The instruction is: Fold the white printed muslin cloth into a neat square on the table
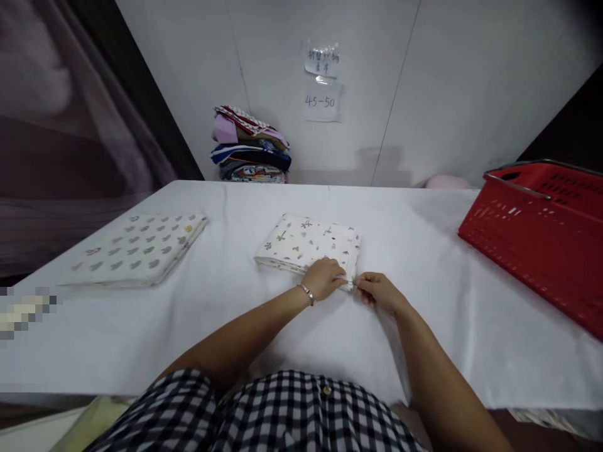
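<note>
A folded white cloth with small printed figures [308, 242] lies in the middle of the white table [235, 314]. My left hand [324, 277], a bracelet on its wrist, rests on the cloth's near right corner with fingers curled over the edge. My right hand [377, 292] pinches that same corner from the right side. Both hands are closed on the cloth's corner.
A second folded cloth with green prints [136, 249] lies at the left of the table. A red plastic basket [537, 232] stands at the right edge. A stack of folded clothes [249, 147] sits against the wall at the back, under two paper notes [323, 78].
</note>
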`<state>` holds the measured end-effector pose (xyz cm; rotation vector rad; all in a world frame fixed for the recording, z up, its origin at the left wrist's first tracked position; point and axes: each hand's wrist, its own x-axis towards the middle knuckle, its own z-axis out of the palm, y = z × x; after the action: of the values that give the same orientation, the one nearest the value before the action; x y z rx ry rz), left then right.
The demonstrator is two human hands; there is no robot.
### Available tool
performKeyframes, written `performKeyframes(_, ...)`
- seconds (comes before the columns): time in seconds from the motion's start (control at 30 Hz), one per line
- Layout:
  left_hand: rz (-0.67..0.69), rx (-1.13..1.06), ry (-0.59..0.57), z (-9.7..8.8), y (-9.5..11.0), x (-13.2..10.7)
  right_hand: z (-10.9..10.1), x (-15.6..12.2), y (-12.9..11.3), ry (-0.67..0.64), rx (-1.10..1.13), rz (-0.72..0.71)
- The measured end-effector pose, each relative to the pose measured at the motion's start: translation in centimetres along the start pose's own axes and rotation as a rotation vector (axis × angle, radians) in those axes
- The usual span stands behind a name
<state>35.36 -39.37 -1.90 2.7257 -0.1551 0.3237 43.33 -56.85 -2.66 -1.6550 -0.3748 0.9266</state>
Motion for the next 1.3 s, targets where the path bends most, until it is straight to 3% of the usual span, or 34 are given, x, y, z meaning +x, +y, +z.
performKeyframes(0.27, 0.085, 0.051, -0.097, -0.1, -0.3, 0.5, 0.1, 0.1, 0.1, 0.000, -0.018, -0.018)
performKeyframes(0.53, 0.098, 0.011, -0.051, 0.1, -0.2, 0.3, 0.1, 0.3, 0.2, -0.006, 0.045, -0.019)
performKeyframes(0.67, 0.067, -0.007, -0.022, 0.4, 0.0, 0.4, 0.1, 0.1, -0.1, -0.011, 0.058, -0.007)
performKeyframes(1.0, -0.149, -0.175, -0.098, 0.3, 0.2, 1.3, 0.3, 0.1, -0.1, -0.019, 0.088, -0.005)
performKeyframes(1.3, -0.172, -0.280, -0.103, 0.1, 0.1, 1.2, 0.7, 0.7, 0.7, 0.040, 0.071, -0.027)
